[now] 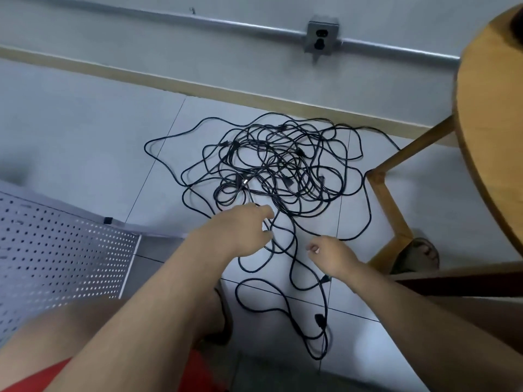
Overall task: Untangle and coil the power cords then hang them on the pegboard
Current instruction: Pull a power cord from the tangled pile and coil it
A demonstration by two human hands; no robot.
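Pegboard (56, 250) at my left, nothing hung yet. Power cords (277, 165) one black tangle on floor. Far loops lie near table leg (390, 205): hard pull could snag there, or cinch knots tighter. Left grip (249, 227) open, fingers spread over near strands, nothing held. Right grip (331, 253) curled; cannot tell if strand pinched. Loose plug (319, 319) near my feet could catch in loop if dragged.

The power cords (271, 165) were black against pale grey floor tiles (85, 123) crossed by dark grout lines. At the near left, the pegboard (56, 250) was white with a regular grid of holes. The far skirting (169, 82) was beige, the right-hand table (486, 137) honey-brown wood, the shorts (39, 377) red.
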